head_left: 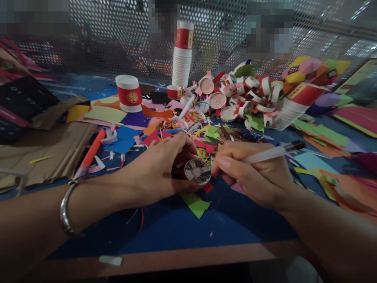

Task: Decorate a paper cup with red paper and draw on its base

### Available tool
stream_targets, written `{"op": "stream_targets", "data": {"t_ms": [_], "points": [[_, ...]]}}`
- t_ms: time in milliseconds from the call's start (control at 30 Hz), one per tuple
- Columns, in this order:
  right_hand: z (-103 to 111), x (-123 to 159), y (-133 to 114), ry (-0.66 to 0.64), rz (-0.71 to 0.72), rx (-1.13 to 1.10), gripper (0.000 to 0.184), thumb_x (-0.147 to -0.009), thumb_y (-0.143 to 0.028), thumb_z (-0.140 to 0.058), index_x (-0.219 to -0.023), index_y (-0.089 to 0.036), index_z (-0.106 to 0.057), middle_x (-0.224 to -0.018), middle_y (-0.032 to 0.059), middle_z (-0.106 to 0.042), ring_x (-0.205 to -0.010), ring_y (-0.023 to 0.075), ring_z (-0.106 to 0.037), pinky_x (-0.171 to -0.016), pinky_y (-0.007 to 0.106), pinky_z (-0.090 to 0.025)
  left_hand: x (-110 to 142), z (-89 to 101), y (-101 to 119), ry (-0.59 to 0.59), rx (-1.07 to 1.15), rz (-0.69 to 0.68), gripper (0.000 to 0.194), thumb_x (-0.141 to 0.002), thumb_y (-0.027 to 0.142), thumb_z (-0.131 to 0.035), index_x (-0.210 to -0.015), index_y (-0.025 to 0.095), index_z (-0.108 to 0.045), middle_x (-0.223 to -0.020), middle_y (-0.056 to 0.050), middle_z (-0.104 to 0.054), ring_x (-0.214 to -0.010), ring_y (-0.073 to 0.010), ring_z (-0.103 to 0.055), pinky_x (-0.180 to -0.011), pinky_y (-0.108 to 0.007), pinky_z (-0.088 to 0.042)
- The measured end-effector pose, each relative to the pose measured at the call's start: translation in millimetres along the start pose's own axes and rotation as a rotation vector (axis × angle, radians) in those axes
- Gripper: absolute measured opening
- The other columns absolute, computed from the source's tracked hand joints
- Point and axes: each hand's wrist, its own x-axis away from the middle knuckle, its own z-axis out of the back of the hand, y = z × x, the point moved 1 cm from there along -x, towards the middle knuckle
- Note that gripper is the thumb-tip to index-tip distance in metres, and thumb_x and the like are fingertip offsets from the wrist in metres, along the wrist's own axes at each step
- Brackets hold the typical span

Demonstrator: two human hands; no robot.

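Note:
My left hand (165, 167) is closed around a cut-off paper cup bottom (197, 171), its round white face turned up toward me. Black pen lines radiate from a ring on that face, with a dark patch along the right side. A pen (265, 153) with a clear barrel and black end rests in my right hand (250, 173), gripped as for writing. Its tip is hidden behind the fingers, close to the right rim of the cup bottom. Coloured paper scraps lie beneath both hands, among them a green piece (196, 204).
Several cut cup bottoms (218, 101) are heaped behind my hands. A tall cup stack (182, 65), a red-and-white cup (129, 93) and a leaning cup stack (297, 104) stand around them. An orange marker (91, 151) and flattened cardboard (55, 153) lie left; a perforated metal screen (118, 43) rises behind.

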Motion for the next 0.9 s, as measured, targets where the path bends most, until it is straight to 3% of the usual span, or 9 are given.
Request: {"op": "stream_targets", "data": {"t_ms": [400, 633, 900], "points": [[-5.3, -2.4, 6.3, 0.037, 0.060, 0.029, 0.026, -0.102, -0.021, -0.050, -0.081, -0.017, -0.066, -0.069, -0.0007, -0.060, -0.060, 0.0110, -0.054, -0.056, 0.026, -0.043, -1.2, -2.0, -1.3, 0.028, -0.059, -0.028, 0.039, -0.077, 0.046, -0.080, -0.098, 0.024, -0.055, -0.089, 0.000, -0.067, -0.072, -0.0184, -0.062, -0.060, -0.033, -0.048], [-2.2, -2.4, 5.3, 0.069, 0.071, 0.086, 0.028, -0.101, -0.020, -0.048, -0.078, -0.017, -0.064, -0.065, -0.0017, -0.056, -0.057, 0.0106, -0.050, -0.055, 0.027, -0.040, 0.9, -1.7, -0.3, 0.034, -0.087, 0.006, 0.042, -0.074, 0.036, -0.084, -0.103, 0.022, -0.056, -0.100, -0.003, -0.069, -0.086, -0.0213, -0.066, -0.069, -0.034, -0.051], [-2.3, 2.4, -1.7, 0.035, -0.008, 0.015, 0.029, -0.099, -0.020, -0.049, -0.074, -0.019, -0.064, -0.059, -0.0028, -0.051, -0.051, 0.0104, -0.046, -0.048, 0.027, -0.036, 0.7, 0.1, -1.7, 0.005, -0.056, -0.029, 0.043, -0.077, 0.038, -0.083, -0.106, 0.022, -0.056, -0.100, -0.002, -0.070, -0.087, -0.0203, -0.067, -0.070, -0.032, -0.051]]}}
